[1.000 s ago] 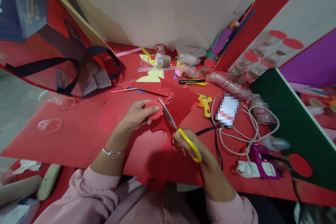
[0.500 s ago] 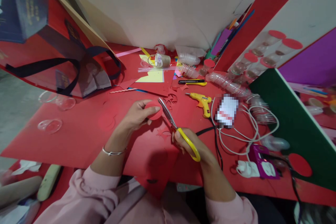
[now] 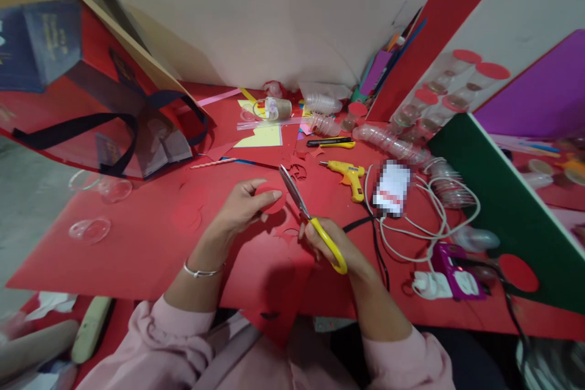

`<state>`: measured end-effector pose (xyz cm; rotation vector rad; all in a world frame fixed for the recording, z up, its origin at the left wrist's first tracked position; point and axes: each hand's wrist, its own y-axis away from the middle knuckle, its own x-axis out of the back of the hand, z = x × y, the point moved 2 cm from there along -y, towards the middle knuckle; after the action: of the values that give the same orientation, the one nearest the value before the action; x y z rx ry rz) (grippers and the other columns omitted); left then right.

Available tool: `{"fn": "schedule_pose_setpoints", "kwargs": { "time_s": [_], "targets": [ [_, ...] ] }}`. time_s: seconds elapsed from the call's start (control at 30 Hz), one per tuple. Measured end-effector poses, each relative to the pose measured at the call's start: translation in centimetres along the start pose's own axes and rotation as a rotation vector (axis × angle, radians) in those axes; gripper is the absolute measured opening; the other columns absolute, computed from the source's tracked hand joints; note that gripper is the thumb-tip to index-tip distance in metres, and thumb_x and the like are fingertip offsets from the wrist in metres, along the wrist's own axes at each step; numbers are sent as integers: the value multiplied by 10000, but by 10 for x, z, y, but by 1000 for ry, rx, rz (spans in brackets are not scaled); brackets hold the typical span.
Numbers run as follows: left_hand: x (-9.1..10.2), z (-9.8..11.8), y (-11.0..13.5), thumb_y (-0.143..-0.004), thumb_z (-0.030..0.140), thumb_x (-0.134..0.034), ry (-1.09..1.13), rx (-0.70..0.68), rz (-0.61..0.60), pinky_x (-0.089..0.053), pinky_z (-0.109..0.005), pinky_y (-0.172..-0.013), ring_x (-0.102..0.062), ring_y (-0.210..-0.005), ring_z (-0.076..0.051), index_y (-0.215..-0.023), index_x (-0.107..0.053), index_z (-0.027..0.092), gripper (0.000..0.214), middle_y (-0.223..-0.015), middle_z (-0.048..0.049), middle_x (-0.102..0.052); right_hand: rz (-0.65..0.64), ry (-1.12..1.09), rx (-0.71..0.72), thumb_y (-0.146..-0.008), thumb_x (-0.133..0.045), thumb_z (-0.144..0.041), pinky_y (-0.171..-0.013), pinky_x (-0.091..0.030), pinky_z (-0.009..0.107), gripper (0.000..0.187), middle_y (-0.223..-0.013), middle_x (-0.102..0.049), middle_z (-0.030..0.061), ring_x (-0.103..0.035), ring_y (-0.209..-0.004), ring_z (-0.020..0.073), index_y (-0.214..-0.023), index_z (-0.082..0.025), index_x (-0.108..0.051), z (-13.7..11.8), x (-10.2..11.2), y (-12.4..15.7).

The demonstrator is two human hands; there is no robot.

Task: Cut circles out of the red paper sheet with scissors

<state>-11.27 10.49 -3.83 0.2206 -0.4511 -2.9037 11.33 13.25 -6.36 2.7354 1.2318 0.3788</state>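
Observation:
Between thumb and fingers, my left hand [image 3: 244,204] pinches a red paper disc [image 3: 270,200] above the red tabletop. My right hand [image 3: 325,241] is closed round the yellow handles of a pair of scissors [image 3: 297,195]. The scissor blades point up and to the left, just right of the disc and apart from its edge. Curved red paper scraps [image 3: 296,172] lie beyond the blades. Another cut piece of red paper [image 3: 289,233] rests below, between my hands.
A yellow glue gun [image 3: 347,177], a box cutter [image 3: 329,142] and a phone [image 3: 393,187] with coiled white cable lie to the right. Stacked clear plastic cups [image 3: 388,141] line the back right. A red bag [image 3: 137,97] stands at the left. A purple power strip [image 3: 459,274] sits near the right front.
The scissors have come away slightly from the disc's edge, their blades now closer together. My left hand still holds the disc, and the whole view has shifted a little.

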Motion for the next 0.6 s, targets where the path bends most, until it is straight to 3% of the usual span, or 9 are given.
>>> {"fn": "schedule_pose_setpoints", "kwargs": {
  "time_s": [0.13,0.23,0.33,0.43,0.6],
  "targets": [
    [-3,4,6,-776,447,-858,10,-79,-50,-305,-182,-392,-443,-389,-62,-717,-678,168,337,-501,26,-567,139,2,32,-927,-589,-764,-500,-312,249,592,-624,-437,-34,-403,-566,122,-749,-203,-518,2,-2,-8],
    [-2,6,8,-740,428,-893,69,-94,-55,-343,-185,-387,-480,-397,-63,-937,-761,177,345,-609,30,-633,277,-54,15,-836,-712,-748,-518,-345,248,582,-633,-457,-45,-412,-573,118,-753,-208,-514,6,-6,-14],
    [-4,6,10,-759,418,-890,54,-94,-85,-353,-174,-380,-460,-365,-56,-1149,-752,206,464,-554,93,-525,392,-90,15,-804,-753,-726,-559,-408,269,561,-653,-543,-28,-481,-588,134,-792,-194,-575,1,-12,-13],
    [-14,3,13,-785,425,-874,16,-121,-134,-343,-162,-369,-485,-356,-59,-1165,-734,207,460,-539,107,-486,459,-58,52,-810,-765,-678,-587,-424,275,518,-647,-558,-29,-488,-593,132,-778,-188,-597,-11,-16,-2],
    [-44,-12,22,-775,454,-875,-13,-147,-269,-455,-191,-396,-607,-414,-97,-1130,-696,197,474,-690,48,-655,552,21,70,-804,-778,-626,-650,-468,286,457,-725,-632,-6,-557,-667,157,-833,-188,-653,-24,-11,32]
  ]
}}
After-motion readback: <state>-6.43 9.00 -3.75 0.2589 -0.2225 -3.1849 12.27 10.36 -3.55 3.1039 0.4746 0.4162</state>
